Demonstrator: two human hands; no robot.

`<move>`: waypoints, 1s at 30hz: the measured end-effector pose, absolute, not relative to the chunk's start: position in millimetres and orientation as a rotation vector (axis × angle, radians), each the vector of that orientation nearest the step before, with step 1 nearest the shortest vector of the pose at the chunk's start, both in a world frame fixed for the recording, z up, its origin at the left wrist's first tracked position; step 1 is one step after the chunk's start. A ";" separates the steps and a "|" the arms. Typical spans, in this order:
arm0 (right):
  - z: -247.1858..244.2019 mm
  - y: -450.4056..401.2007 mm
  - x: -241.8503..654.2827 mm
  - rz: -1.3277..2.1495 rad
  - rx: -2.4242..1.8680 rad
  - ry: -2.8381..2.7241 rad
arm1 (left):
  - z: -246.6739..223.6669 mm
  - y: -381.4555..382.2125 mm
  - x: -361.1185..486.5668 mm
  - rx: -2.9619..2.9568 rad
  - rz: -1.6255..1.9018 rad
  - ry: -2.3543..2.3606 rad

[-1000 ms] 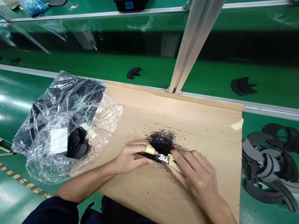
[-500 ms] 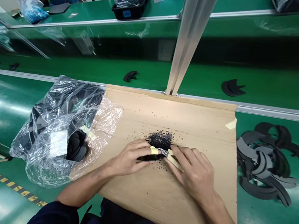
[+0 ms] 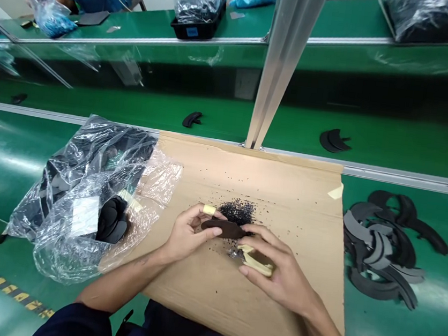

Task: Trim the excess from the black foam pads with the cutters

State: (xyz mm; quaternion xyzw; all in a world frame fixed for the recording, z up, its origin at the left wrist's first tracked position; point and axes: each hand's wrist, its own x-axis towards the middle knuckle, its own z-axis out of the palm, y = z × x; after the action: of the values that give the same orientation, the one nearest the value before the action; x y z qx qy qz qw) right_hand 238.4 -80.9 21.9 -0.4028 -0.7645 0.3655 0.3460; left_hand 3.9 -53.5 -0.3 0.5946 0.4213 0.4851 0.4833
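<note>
While I watch from the head view, the dark piece (image 3: pixel 223 229), long and round-ended, is held up over the cardboard sheet (image 3: pixel 177 292), just on the near side of a pile of black bits (image 3: pixel 239 211). Left hand (image 3: pixel 184 233): clamped on the piece's left end, thumb on the near side, yellow tape (image 3: pixel 209 209) round one finger. Right hand (image 3: pixel 283 269): fingertips at the piece's right end, the rest closed around a yellow-handled tool (image 3: pixel 257 262), metal head pointing left below the piece. Can't tell whether the tool's jaws are open; blurred. Hands near each other, piece bridging the gap. Loose black bits are scattered around the pile.

Left of the sheet and overlapping it, I get a clear plastic bag (image 3: pixel 60 182) with a white label (image 3: pixel 85 216) and rounded black pieces (image 3: pixel 113 220). Right, just beside the sheet: a heap of curved dark pieces (image 3: pixel 385 245) on green surface. Beyond the far edge: a metal post (image 3: pixel 284 61), then a black tray (image 3: pixel 197 29) up on the shelf (image 3: pixel 143 25).
</note>
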 end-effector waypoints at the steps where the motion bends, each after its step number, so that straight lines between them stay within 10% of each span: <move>1: 20.8 -82.2 236.5 0.954 -1.044 -1.977 | -1.8 -55.0 4.9 1.442 1.177 1.023; 30: 21.1 -80.3 247.8 0.753 -0.933 -1.948 | -1.6 -43.6 -1.2 1.812 1.079 0.941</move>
State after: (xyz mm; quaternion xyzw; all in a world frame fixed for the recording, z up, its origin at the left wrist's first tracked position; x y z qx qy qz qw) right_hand 247.8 -80.3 21.1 -0.3713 -0.7752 0.2997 0.4140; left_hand -1.2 -43.6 -1.6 0.7177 0.3726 0.4274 0.4042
